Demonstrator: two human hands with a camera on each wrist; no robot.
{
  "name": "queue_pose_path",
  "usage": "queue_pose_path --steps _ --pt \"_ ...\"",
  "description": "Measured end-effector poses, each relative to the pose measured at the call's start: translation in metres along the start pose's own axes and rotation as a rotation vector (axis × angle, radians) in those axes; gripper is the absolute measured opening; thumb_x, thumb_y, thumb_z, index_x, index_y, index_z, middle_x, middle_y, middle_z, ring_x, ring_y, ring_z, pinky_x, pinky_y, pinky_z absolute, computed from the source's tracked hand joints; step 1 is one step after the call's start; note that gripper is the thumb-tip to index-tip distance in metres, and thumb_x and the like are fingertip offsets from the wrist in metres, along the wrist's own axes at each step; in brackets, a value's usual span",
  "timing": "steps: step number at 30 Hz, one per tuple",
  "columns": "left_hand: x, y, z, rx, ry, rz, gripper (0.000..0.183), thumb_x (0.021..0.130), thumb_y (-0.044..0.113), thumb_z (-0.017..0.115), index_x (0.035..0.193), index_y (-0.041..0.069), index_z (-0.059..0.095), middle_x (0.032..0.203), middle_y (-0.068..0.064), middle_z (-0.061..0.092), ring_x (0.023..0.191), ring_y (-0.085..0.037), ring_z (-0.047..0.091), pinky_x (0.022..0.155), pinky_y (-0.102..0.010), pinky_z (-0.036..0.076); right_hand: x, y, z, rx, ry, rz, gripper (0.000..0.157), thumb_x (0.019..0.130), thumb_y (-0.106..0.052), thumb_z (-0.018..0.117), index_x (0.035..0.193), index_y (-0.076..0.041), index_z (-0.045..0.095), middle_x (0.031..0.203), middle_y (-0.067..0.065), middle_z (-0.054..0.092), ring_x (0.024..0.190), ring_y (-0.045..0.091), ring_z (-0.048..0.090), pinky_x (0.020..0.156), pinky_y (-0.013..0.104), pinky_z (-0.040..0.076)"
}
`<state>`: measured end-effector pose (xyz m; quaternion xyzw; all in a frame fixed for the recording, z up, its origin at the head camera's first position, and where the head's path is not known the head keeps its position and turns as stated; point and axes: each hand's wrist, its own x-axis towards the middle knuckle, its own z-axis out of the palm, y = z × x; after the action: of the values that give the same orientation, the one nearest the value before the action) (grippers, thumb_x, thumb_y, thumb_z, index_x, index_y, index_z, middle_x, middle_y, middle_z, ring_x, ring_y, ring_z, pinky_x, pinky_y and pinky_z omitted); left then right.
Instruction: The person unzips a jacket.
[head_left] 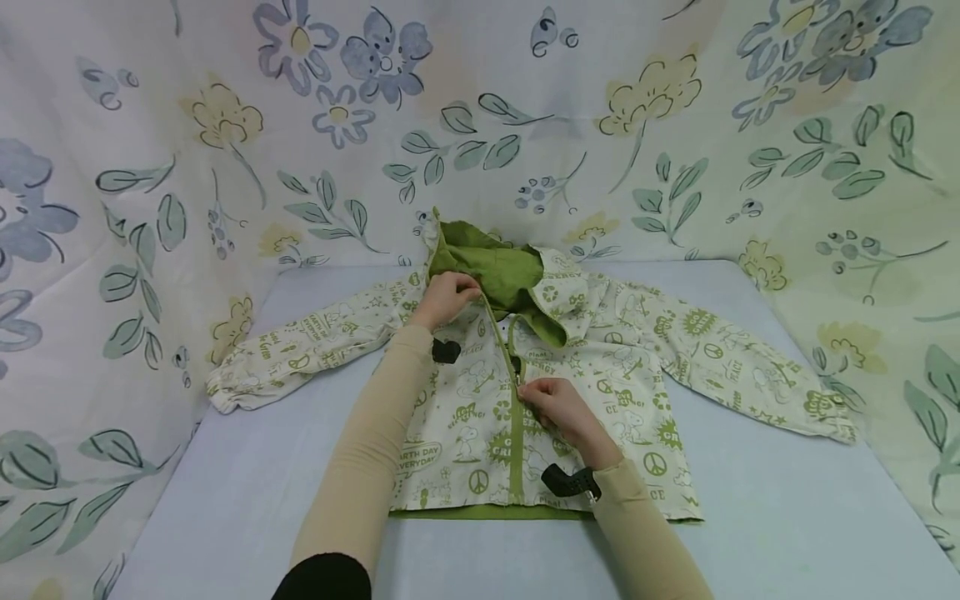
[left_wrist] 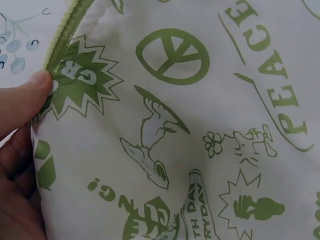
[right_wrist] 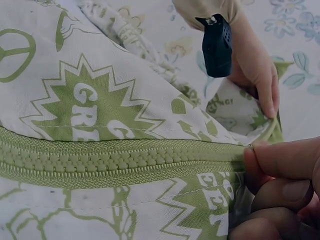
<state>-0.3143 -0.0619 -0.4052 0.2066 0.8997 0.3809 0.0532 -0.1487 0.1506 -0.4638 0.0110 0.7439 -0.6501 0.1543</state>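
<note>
A white jacket (head_left: 465, 417) with green print and a green lining lies front up, its sleeves spread to both sides. The zip (right_wrist: 125, 157) is closed along its lower part and parted above, toward the collar. My left hand (head_left: 447, 297) pinches the jacket's left front edge near the collar; in the left wrist view its thumb (left_wrist: 32, 97) presses beside the zipper tape (left_wrist: 67, 37). At the top of the closed teeth, my right hand (head_left: 558, 404) pinches the zipper pull, which its fingers (right_wrist: 282, 160) mostly cover in the right wrist view.
The green-lined hood (head_left: 487, 258) lies open at the top of the jacket. Under it is a pale table (head_left: 300, 467), with floral cloth (head_left: 480, 75) hanging behind and at the sides. Black wrist cameras (head_left: 567, 481) sit close over the fabric.
</note>
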Motion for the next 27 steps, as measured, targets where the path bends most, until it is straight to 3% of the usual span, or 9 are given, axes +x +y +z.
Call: queue_pose_path --steps 7,11,16,20,27 --pt "0.002 -0.004 0.001 0.004 0.027 -0.021 0.023 0.095 0.025 0.054 0.109 0.011 0.066 0.108 -0.003 0.062 0.097 -0.018 0.057 0.080 -0.035 0.046 -0.008 -0.009 0.000 0.027 -0.042 -0.029 0.026 0.094 -0.016 0.057 0.086 0.007 0.066 0.088 0.011 0.062 0.040 0.007 0.027 0.042 0.024 0.029" --pt "0.001 -0.005 0.001 -0.001 0.040 -0.031 0.023 0.095 0.025 0.054 0.109 0.011 0.066 0.107 -0.003 0.062 0.097 -0.019 0.057 0.080 -0.035 0.046 -0.008 -0.007 0.000 0.021 -0.039 -0.017 0.025 0.093 -0.017 0.058 0.085 0.004 0.066 0.071 0.006 0.057 0.040 0.008 0.026 0.042 0.023 0.028" --pt "-0.001 -0.004 0.001 0.000 0.050 -0.040 0.022 0.095 0.024 0.054 0.108 0.010 0.066 0.107 -0.004 0.063 0.096 -0.020 0.057 0.079 -0.036 0.046 -0.009 0.001 -0.001 -0.005 -0.039 -0.018 0.025 0.093 -0.021 0.059 0.087 0.002 0.067 0.049 -0.003 0.034 0.040 0.009 0.022 0.042 0.024 0.026" --pt "-0.003 -0.004 0.001 -0.003 0.053 -0.044 0.022 0.096 0.024 0.054 0.108 0.010 0.066 0.106 -0.005 0.063 0.095 -0.020 0.057 0.078 -0.037 0.046 -0.014 0.002 -0.001 0.001 -0.050 -0.025 0.026 0.093 -0.021 0.059 0.087 0.002 0.067 0.051 -0.002 0.036 0.040 0.010 0.021 0.042 0.024 0.026" --pt "-0.002 -0.008 0.003 0.007 0.058 -0.037 0.022 0.095 0.023 0.054 0.109 0.010 0.066 0.106 -0.005 0.062 0.093 -0.019 0.057 0.076 -0.035 0.046 -0.020 0.004 -0.001 -0.009 -0.051 -0.036 0.029 0.093 -0.023 0.060 0.084 0.004 0.064 0.073 0.006 0.052 0.041 0.011 0.020 0.042 0.025 0.024"
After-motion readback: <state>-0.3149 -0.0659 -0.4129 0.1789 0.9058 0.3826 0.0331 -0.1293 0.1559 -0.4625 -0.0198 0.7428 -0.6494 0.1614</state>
